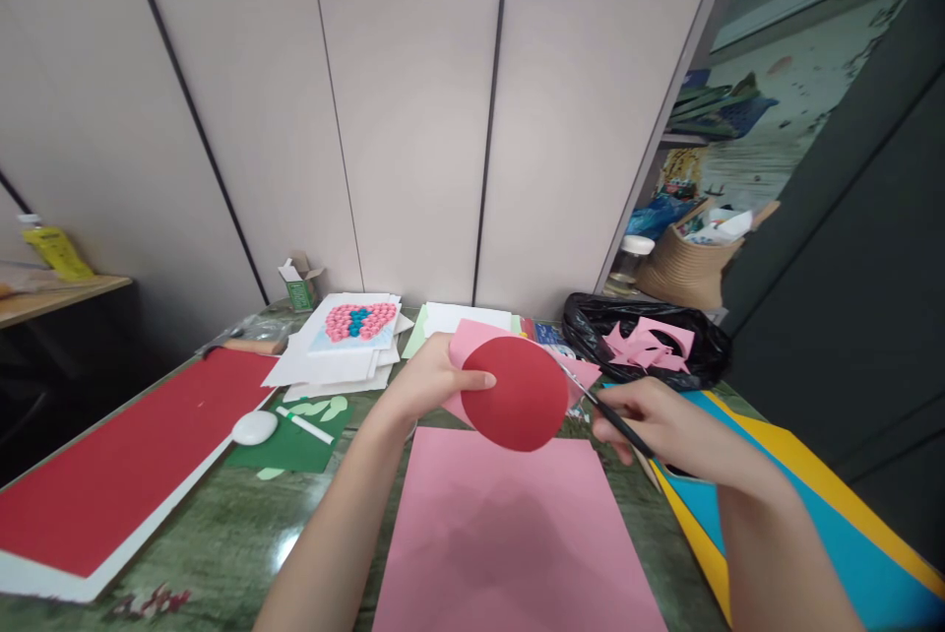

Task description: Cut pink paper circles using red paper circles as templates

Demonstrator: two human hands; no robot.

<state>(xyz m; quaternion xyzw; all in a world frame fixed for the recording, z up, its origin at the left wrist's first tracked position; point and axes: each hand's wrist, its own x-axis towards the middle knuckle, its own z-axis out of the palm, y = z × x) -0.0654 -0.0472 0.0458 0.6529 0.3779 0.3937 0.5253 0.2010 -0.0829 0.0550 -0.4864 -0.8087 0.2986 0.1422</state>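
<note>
My left hand (435,378) grips a red paper circle (517,396) together with a pink paper sheet (472,339) behind it, thumb lying on the red face. In my right hand (650,420) is a pair of scissors (612,415) with black handles. Their blades meet the pink paper at the circle's right edge, where a pink flap (583,372) sticks out. Below both hands a large pink sheet (517,534) lies flat on the green marbled table (295,504).
Left are a red sheet (162,445), a white oval object (255,428), green paper (295,455) and a white marker (304,425). Stacked papers (317,366) stand behind. A black bag (583,317) of pink scraps (650,345) and blue sheets (797,514) lie right. Cabinet doors (413,120) rise behind.
</note>
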